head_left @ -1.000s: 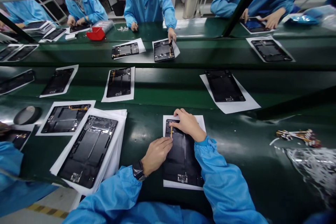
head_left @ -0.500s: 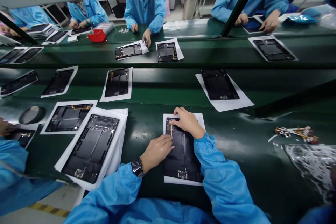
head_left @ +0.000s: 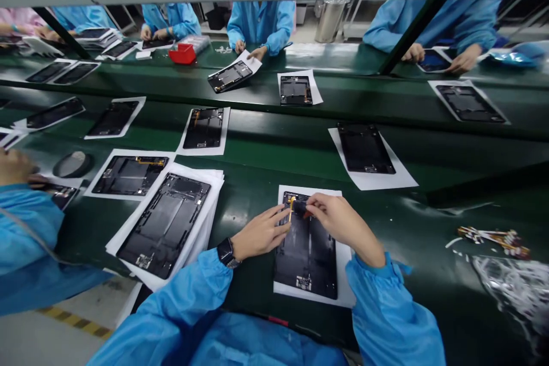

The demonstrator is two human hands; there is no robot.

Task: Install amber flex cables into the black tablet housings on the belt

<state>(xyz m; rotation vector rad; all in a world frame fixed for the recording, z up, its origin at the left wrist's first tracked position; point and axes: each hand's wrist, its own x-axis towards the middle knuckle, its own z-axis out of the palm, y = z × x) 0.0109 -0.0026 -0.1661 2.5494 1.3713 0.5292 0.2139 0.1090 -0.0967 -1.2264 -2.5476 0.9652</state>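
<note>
A black tablet housing (head_left: 305,260) lies on a white paper sheet (head_left: 346,291) in front of me. Near its top left runs a narrow orange flex cable (head_left: 291,209). My left hand (head_left: 262,233), with a black watch at the wrist, rests over the housing's left edge; its fingers are stretched out, tips at the cable. Above the housing's upper part, my right hand (head_left: 337,214) is closed in a pinch. A small dark piece with a reddish bit shows at its fingertips, too unclear to name.
At left, another housing (head_left: 165,226) tops a paper-backed stack, near a round grey object (head_left: 72,164). More housings lie on the green belt (head_left: 266,137). On the right are loose flex cables (head_left: 493,240) and a clear plastic bag (head_left: 514,286). Co-workers in blue sit opposite and left.
My right hand has lifted off the cable's top end and moved right, now pinching. My left hand stays by the cable. Across the line, a co-worker has tilted up a housing. The view has shifted.
</note>
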